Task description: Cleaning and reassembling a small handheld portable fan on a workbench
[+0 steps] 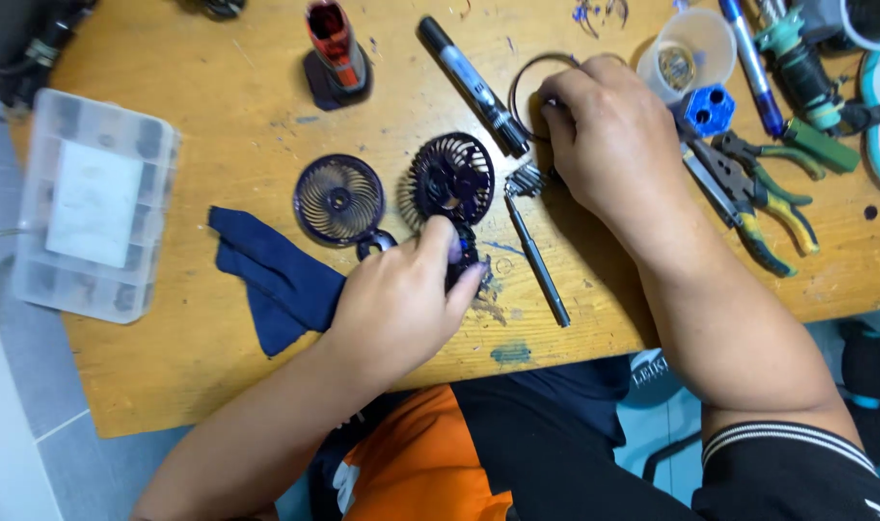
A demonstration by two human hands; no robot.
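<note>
Dark plastic fan body (451,183) lies at the frame's centre on the wooden table (218,386), its base gripped by the closed left hand (401,299), while the right hand (609,145), upper right, curls around a small metal part (525,180).

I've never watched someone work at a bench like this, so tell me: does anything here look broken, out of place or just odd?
Yes: the small dark fan is in pieces. Its round front grille lies apart beside it on the wooden table, while the left hand grips the fan's base. The right hand rests on small parts. The table is marked with pen scribbles and stains.
</note>
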